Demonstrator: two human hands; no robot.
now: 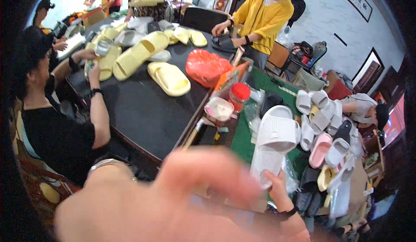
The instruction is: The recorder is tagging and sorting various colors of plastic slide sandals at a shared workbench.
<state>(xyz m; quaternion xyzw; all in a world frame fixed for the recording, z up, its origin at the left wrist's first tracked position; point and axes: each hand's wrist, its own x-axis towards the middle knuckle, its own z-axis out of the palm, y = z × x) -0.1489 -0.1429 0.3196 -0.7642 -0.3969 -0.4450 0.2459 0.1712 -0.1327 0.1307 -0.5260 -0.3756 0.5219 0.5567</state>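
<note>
A white slide sandal (275, 138) stands tilted up at the right of centre, its toe strap at the upper end. My right hand (279, 190) is closed on its lower end, thumb across the sole; a black band circles that wrist. Very close and smeared by motion, my left hand (173, 198) fills the lower middle. One bent finger of it reaches toward the sandal's lower end, with a bracelet at the wrist. Whether that hand holds anything is hidden.
Yellow slides (141, 55) lie on a dark table (147, 120), where people work at left and back. A red plastic bag (207, 66), a red-lidded jar (239, 95) and a white tub (219, 109) stand near its edge. Assorted slides (320, 149) cover the right side.
</note>
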